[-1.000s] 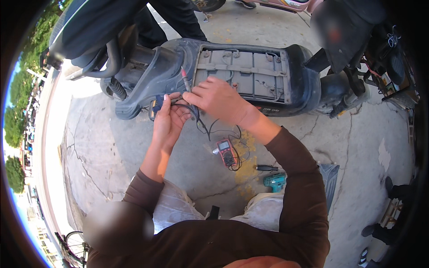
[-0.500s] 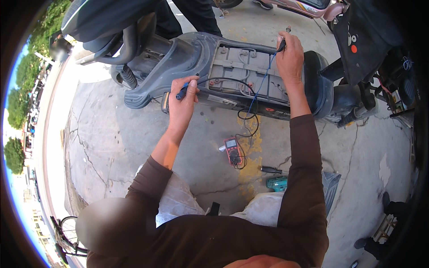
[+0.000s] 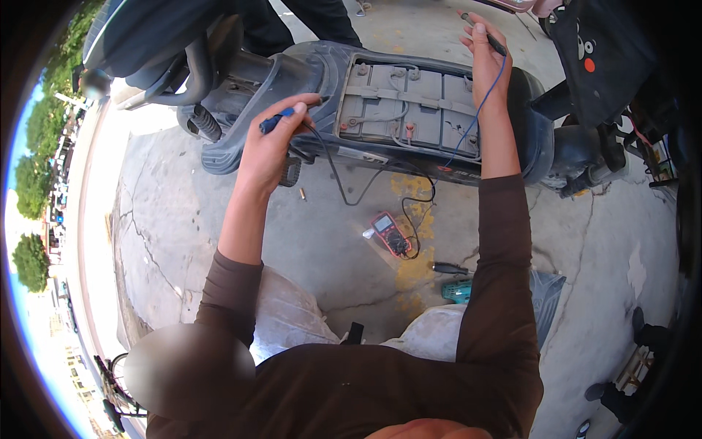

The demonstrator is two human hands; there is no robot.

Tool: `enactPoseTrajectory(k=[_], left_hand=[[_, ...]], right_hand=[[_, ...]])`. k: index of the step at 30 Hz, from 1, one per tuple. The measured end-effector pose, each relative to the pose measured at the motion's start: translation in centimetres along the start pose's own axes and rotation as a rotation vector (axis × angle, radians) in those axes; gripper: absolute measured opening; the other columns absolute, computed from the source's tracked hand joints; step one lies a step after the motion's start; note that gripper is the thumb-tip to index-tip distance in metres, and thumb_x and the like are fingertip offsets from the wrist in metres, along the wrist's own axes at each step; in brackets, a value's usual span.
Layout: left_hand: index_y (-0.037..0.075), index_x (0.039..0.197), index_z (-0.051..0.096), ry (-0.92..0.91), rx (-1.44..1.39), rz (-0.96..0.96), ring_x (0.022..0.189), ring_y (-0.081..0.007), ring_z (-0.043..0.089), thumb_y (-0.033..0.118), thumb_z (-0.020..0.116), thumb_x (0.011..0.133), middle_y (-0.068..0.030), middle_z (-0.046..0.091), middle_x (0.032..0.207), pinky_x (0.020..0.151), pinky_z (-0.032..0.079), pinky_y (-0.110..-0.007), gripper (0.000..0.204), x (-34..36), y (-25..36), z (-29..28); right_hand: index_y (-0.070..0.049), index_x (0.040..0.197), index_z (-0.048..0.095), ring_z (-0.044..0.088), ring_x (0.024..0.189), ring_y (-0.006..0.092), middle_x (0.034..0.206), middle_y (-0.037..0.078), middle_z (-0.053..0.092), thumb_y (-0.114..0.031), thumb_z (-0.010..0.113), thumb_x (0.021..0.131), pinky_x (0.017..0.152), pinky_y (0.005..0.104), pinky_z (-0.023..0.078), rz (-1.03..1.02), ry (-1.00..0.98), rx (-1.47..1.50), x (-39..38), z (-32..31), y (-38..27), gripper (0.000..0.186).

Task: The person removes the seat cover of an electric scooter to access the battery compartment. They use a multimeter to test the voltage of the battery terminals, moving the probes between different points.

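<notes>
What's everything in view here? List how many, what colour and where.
Ground: one, grey, throughout
Scooter: one, dark grey, upper middle
Batteries: several, grey, in the scooter's floor
Strap: one, grey, over batteries
Multimeter: one, red and black, centre ground
Cable: count unclear, black, above multimeter
Hand tool: one, black, right of the multimeter
Power tool: one, teal, below the hand tool
Bag: one, black, upper right
Vehicle: one, pink, upper right edge
Bicycle: one, dark, lower left
Trees: several, green, far left
Bystanders' legs: several, black, top and lower right
Probe: one, black, upper right
Handle: one, blue, left of the batteries
Sleeves: two, brown, at both sides
Left grip: one, bare, holding the handle
Right grip: one, bare, holding the probe
</notes>
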State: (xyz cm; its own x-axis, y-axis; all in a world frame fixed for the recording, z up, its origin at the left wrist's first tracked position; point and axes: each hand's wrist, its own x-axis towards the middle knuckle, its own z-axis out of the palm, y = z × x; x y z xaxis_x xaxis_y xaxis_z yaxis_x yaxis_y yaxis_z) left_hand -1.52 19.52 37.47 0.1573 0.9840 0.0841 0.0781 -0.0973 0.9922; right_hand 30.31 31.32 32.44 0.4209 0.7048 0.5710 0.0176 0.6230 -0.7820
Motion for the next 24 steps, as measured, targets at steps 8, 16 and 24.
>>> enactPoseTrajectory(k=[8, 16, 24], left_hand=[[-0.002, 0.093, 0.066, 0.09, 0.55, 0.009, 0.068, -0.0102, 0.06, 0.016, 0.067, 0.087, -0.0061, 0.068, 0.078, 0.063, 0.046, -0.027, 0.019, 3.3, -7.0, 1.5], [-0.001, 0.089, 0.066, 0.12, 0.488, -0.124, 0.058, -0.0092, 0.059, 0.015, 0.07, 0.084, -0.0058, 0.066, 0.067, 0.052, 0.046, -0.025, 0.017, 3.9, -6.9, 1.5], [-0.003, 0.089, 0.065, 0.127, 0.546, -0.037, 0.06, -0.0159, 0.063, 0.015, 0.07, 0.081, -0.011, 0.067, 0.069, 0.059, 0.05, -0.031, 0.02, 4.0, -7.1, 1.7]], right_hand=[[-0.007, 0.108, 0.06, 0.065, 0.077, 0.0178, 0.081, 0.009, 0.068, -0.03, 0.062, 0.094, 0.073, 0.0294, 0.049, -0.002, -0.286, -0.283, -2.8, 5.6, 0.2, 0.027], [0.002, 0.103, 0.053, 0.067, 0.082, 0.0183, 0.09, 0.011, 0.067, -0.025, 0.06, 0.096, 0.073, 0.0314, 0.054, 0.309, -0.344, -0.1, -4.8, 7.2, 5.2, 0.028], [0.002, 0.095, 0.057, 0.068, 0.071, 0.0178, 0.08, 0.012, 0.068, -0.02, 0.065, 0.091, 0.068, 0.0309, 0.054, 0.271, -0.236, -0.122, -4.6, 7.8, 6.5, 0.024]])
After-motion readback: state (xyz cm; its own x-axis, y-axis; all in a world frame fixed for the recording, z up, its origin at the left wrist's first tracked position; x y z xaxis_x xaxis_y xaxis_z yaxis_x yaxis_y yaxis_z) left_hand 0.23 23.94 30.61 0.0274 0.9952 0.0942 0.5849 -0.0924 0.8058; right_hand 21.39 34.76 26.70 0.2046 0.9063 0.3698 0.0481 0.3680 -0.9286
